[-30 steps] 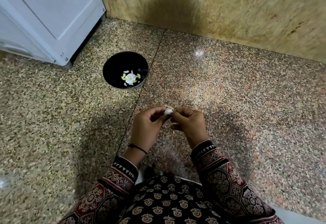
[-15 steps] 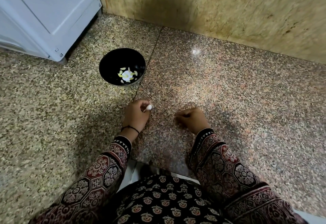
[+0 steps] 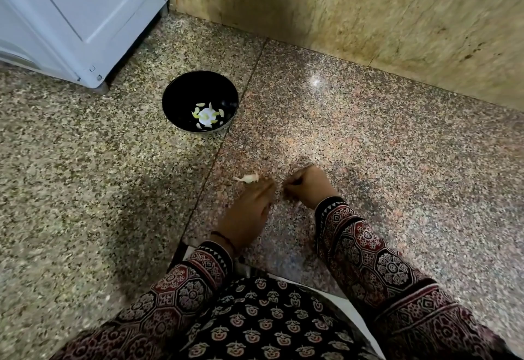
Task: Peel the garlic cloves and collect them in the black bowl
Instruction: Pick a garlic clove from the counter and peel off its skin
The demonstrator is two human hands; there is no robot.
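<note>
Home floor: speckled granite (image 3: 368,147), white appliance (image 3: 79,13).

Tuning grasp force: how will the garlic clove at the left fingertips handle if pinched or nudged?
Garlic clove looks small, so probably very light. Curved shape: may roll or skid on the polished floor. Loose skin tail likely tears off.

Left hand (image 3: 249,206): fingers stretched forward, palm down; right hand (image 3: 310,186): curled in a fist, just beside it.
</note>
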